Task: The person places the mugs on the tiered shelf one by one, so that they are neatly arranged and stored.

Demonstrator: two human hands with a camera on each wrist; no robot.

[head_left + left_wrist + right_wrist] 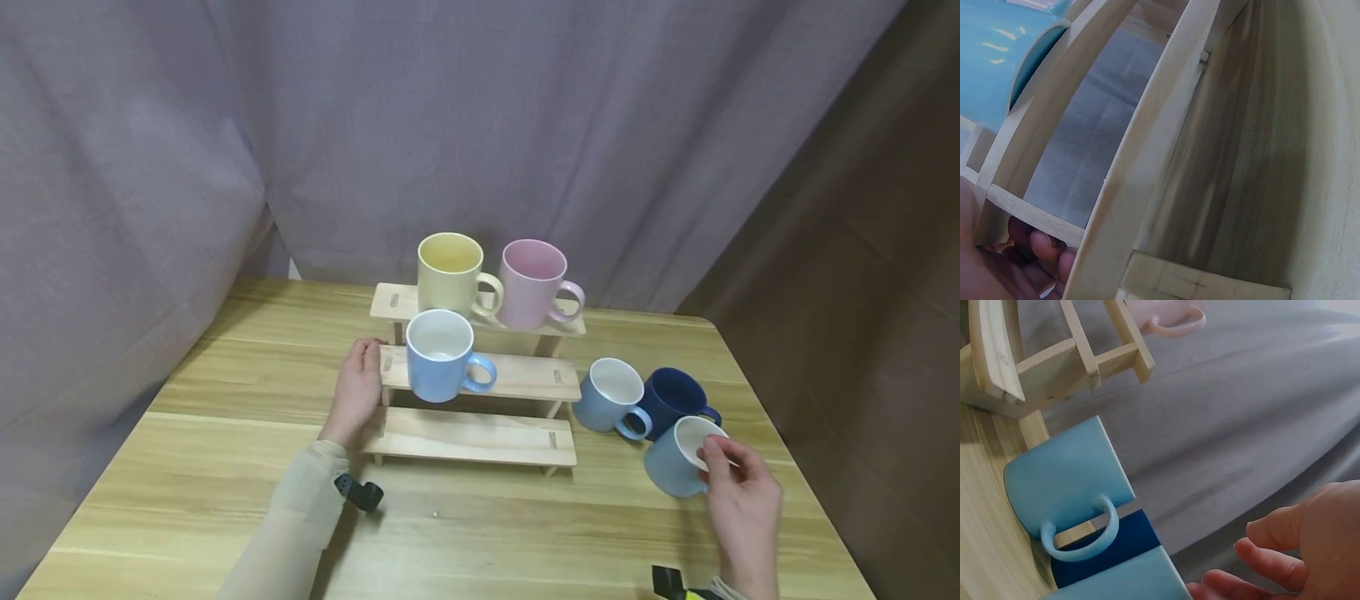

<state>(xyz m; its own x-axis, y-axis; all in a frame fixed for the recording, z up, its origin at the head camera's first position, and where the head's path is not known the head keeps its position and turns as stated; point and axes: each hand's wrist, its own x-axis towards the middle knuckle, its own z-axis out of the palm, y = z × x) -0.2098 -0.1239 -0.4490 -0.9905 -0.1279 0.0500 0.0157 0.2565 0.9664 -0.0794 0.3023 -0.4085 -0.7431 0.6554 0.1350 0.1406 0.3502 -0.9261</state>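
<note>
My left hand (357, 392) grips the left end of a three-tier wooden display stand (480, 437) at its middle tier. In the left wrist view its fingers (1044, 247) curl around the stand's side piece. On that middle tier stands a light blue mug (438, 375), handle to the right. At the right, my right hand (742, 508) is at the rim of a grey-blue mug (670, 468) on the table. The right wrist view shows its fingers (1275, 562) loosely bent, the lower ones by the rim; part of this mug is out of frame.
A yellow mug (450, 287) and a pink mug (525, 292) stand on the top tier. Right of the stand, another light blue mug (600, 400) and a dark blue mug (667, 404) stand close beside the grey-blue one. Grey curtains (450, 125) hang behind the table.
</note>
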